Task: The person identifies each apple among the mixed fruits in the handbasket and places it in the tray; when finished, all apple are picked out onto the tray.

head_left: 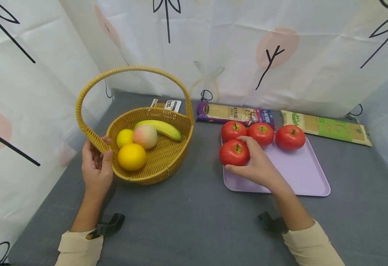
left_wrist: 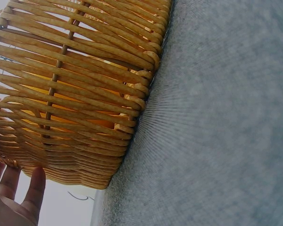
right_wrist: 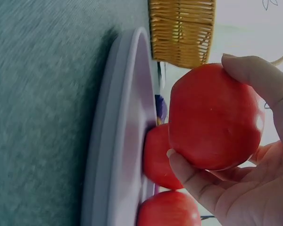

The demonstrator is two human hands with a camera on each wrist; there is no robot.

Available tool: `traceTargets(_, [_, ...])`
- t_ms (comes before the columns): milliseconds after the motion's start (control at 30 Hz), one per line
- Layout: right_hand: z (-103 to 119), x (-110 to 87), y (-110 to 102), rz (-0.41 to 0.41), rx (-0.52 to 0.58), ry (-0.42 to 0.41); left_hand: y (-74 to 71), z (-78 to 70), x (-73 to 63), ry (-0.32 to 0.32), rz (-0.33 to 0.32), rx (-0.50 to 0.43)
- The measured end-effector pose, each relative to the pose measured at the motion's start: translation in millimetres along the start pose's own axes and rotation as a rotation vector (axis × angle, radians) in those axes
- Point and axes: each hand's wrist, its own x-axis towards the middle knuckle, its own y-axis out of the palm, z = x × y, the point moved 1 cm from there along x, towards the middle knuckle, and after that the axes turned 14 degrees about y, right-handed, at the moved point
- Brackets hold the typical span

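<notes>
My left hand grips the yellow wicker basket at the foot of its arched handle, thumb on the near side. In the left wrist view, the fingertips lie at the rim of the woven wall. Inside the basket are a banana, a peach and two round yellow fruits. My right hand holds a red apple between thumb and fingers, over the left side of the lilac tray. The right wrist view shows that apple raised off the tray's surface.
Three more red apples sit along the tray's far side. Behind the tray lie a purple noodle packet and a green one. Another small packet lies behind the basket. A patterned white curtain borders the grey table.
</notes>
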Motion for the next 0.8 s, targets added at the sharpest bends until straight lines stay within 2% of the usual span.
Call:
traceTargets(200, [-7.9, 5.1, -0.1, -0.002, -0.044, 0.006, 1.0, -5.6, 1.8, -0.003, 0.004, -0.001])
traceTargets(467, [-12.1, 8.5, 2.9, -0.003, -0.069, -0.007, -0.5, 7.2, -2.8, 0.003, 0.005, -0.006])
traceTargets(667, [-14.3, 9.0, 2.2, -0.008, -0.076, -0.013, -0.4, 9.2, -2.6, -0.001, -0.001, -0.062])
traceTargets(800, [-15.2, 9.7, 1.9, 0.003, -0.075, -0.005, -0.6, 10.0, -3.1, -0.001, 0.001, -0.06])
